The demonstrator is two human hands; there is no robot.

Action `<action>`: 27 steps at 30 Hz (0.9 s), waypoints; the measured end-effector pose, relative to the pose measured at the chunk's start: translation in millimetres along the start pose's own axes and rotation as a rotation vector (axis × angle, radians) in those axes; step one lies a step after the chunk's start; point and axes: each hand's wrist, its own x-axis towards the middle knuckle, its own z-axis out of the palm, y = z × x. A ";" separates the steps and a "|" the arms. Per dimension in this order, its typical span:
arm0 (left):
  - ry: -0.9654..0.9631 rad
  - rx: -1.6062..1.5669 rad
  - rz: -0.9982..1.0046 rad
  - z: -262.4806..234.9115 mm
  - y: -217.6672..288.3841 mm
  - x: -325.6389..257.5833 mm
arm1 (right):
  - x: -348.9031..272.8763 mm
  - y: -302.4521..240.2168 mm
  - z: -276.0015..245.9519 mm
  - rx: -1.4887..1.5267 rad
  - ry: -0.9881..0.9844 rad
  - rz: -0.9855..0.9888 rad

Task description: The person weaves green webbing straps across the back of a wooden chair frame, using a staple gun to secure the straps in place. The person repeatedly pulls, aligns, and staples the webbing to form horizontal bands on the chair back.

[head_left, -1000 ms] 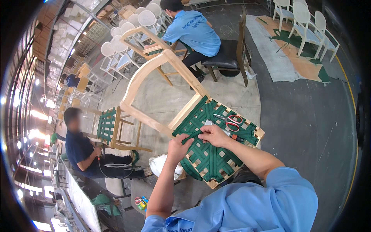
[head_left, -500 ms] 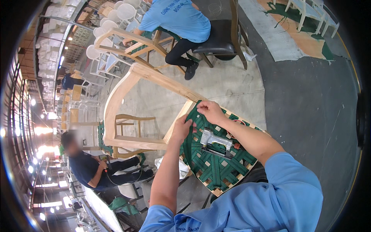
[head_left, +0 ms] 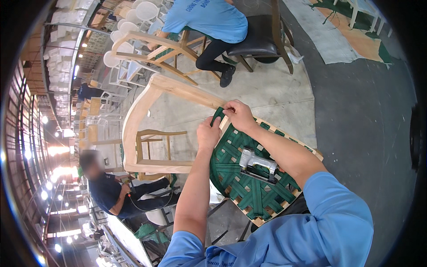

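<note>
A wooden chair frame [head_left: 141,100] lies in front of me, its seat [head_left: 242,196] woven with green webbing. At the seat's back edge, beside the backrest post, both hands hold a green webbing strap [head_left: 217,114]. My left hand [head_left: 208,135] is closed on the strap from the left, thumb and fingers pinching it. The fingers of my right hand [head_left: 239,115] pinch the strap from the right, at its upper end. A silver staple gun [head_left: 259,165] rests on the woven seat below my right forearm, touched by neither hand.
Beyond the frame, a person in a blue shirt [head_left: 207,20] works at another wooden chair [head_left: 178,53], near a dark padded chair [head_left: 258,38]. At left stands a person in dark clothes [head_left: 106,193] with a hose. White stools [head_left: 147,11] are stacked behind.
My hands have moved up to the seat's back edge with the strap, which is now bunched between them instead of lying along the seat's left side.
</note>
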 end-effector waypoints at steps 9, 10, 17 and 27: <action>0.267 0.148 0.164 -101.5 43.9 1.7 | 31.8 -100.7 28.2 -0.092 0.183 -0.549; 0.294 0.138 0.175 -109.1 54.2 4.0 | 39.5 -109.9 31.9 -0.046 0.188 -0.549; 0.261 -0.002 0.032 -131.0 87.6 -0.6 | 59.3 -135.4 49.2 0.130 0.140 -0.444; 0.280 -0.074 0.109 -135.7 80.4 10.0 | 64.7 -138.8 50.7 0.045 0.112 -0.352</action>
